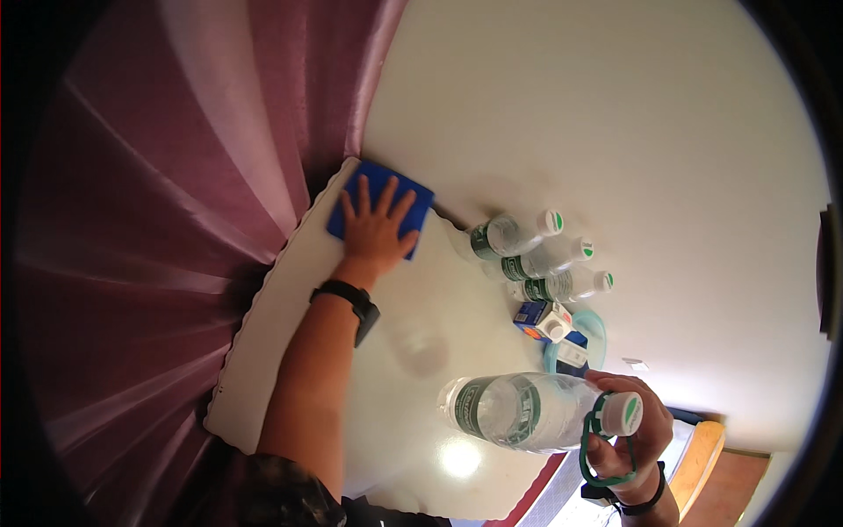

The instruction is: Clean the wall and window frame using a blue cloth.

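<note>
My left hand [376, 235] lies flat with its fingers spread on a square blue cloth [420, 195] at the far left corner of the table. On the right, my right hand [650, 430] grips a large clear water bottle [500, 409] near its neck. This bottle has a white cap, a green label and a green loop handle [597, 481] hanging at the neck. It appears lifted and tilted over the white tabletop [386, 386]. Part of my right hand is hidden behind the bottle's neck.
Several things stand along the wall at the table's far edge: three more water bottles [549, 288], a blue and white carton [543, 321] and a light blue round container [597, 338] with dark and white items in it. A pink curtain [176, 237] hangs along the left edge.
</note>
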A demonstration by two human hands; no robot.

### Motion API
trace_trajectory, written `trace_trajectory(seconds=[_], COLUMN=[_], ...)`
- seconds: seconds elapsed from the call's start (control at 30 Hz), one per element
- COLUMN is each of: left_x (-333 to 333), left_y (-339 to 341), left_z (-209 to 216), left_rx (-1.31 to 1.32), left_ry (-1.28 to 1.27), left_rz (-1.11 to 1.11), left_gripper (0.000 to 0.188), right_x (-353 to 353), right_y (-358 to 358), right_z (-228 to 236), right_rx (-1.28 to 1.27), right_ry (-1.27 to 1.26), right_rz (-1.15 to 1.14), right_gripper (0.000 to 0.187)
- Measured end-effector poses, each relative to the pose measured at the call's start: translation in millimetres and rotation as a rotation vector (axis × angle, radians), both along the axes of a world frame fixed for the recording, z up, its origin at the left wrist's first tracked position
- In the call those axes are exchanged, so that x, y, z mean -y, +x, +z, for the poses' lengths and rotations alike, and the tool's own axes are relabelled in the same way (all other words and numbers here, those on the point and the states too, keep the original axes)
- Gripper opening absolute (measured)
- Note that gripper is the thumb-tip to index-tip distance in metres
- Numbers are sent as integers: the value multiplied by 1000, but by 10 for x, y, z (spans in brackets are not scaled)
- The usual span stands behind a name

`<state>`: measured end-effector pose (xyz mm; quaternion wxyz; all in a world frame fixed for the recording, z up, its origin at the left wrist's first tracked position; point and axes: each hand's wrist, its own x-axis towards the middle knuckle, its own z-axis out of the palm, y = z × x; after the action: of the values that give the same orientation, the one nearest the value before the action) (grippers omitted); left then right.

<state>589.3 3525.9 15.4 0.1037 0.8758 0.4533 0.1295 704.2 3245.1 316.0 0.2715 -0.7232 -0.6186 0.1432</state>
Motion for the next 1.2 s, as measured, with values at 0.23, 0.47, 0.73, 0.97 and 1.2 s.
trace_trajectory(seconds=[0.23, 0.47, 0.73, 0.97, 1.2], left_x=[-196, 357, 419, 379, 598], left_y=[-446, -894, -1019, -1063, -1058], left_z=[-82, -93, 58, 129, -201], left_rx=[-8, 18, -59, -56, -1], left_ry=[37, 39, -108, -99, -241], left_rz=[137, 70, 26, 18, -161], left_gripper=[67, 68, 68, 72, 89], right_x=[-520, -1369, -2417, -2556, -2724], right_y=[-20, 107, 679, 910, 999], right_z=[-106, -464, -792, -776, -1079], right_rx=[91, 124, 95, 79, 9], right_ry=[87, 349, 317, 291, 274], right_rz=[113, 102, -36, -133, -105], right_gripper=[50, 38, 29, 24, 42])
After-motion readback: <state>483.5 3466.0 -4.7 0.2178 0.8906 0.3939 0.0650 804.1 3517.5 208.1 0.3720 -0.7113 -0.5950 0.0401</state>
